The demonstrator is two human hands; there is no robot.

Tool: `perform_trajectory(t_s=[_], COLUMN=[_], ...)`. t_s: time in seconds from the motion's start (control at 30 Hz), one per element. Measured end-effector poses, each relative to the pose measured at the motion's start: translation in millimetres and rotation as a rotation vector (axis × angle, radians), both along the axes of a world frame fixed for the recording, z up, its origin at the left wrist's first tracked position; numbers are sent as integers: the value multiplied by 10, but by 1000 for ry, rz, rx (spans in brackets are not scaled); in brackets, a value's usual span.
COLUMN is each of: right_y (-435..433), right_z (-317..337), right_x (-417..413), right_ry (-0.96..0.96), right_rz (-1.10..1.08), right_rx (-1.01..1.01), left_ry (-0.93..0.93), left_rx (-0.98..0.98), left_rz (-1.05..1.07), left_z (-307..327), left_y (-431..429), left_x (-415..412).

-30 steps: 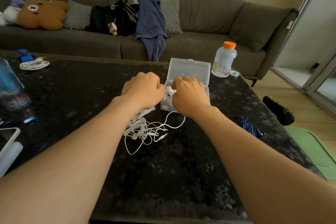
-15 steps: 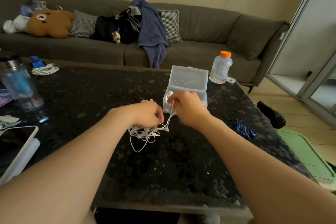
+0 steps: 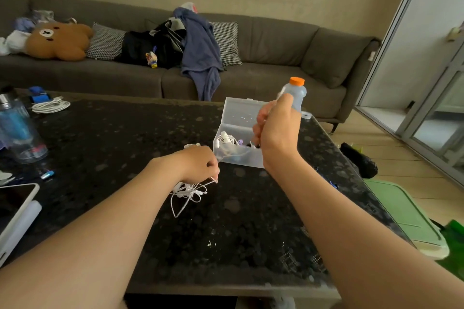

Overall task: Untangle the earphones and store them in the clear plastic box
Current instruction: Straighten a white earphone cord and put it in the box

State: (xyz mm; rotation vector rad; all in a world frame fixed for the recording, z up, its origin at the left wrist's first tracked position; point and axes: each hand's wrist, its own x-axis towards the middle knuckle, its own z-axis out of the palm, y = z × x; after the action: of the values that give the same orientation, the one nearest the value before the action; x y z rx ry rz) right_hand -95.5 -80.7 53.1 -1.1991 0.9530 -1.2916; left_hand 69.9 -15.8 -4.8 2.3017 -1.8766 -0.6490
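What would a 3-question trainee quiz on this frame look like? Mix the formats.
1. True or false: the clear plastic box has its lid shut.
2. The left hand grips the tangled earphones. Where is the right hand? A. out of view. B. raised, fingers curled, in front of the bottle. C. down inside the box.
3. Fill in: the bottle's cap is ____.

Key: 1 false (the lid stands open); 2 B; 3 orange.
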Motion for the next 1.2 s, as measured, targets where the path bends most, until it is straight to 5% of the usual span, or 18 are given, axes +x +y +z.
perform_trajectory(t_s=[0.2, 0.33, 0.53, 0.6, 0.77, 0.87, 1.07, 1.2], right_y=[-194, -273, -178, -134, 33, 64, -108, -151], right_z=[-95, -215, -282, -282, -124, -104, -152, -72], right_x=[-99, -184, -189, -135, 13, 30, -5, -48], right_ry=[459, 855, 1283, 1257, 785, 792, 1098, 732], right_rz=[44, 134, 306, 330, 481, 532, 282, -81], right_rx=[127, -43, -227, -293, -184, -142, -453, -612], left_ry=[-19, 264, 299, 374, 493, 453, 436, 243], left_rx=[-274, -433, -474, -432, -339, -359, -303, -261], left_rz=[95, 133, 156, 197, 170, 170, 103, 134], left_z=[129, 204, 246, 292, 337, 322, 316, 274], left_y=[-17, 8, 7, -4, 5, 15, 55, 108], left_x=[-126, -110, -162, -196, -238, -213, -95, -23])
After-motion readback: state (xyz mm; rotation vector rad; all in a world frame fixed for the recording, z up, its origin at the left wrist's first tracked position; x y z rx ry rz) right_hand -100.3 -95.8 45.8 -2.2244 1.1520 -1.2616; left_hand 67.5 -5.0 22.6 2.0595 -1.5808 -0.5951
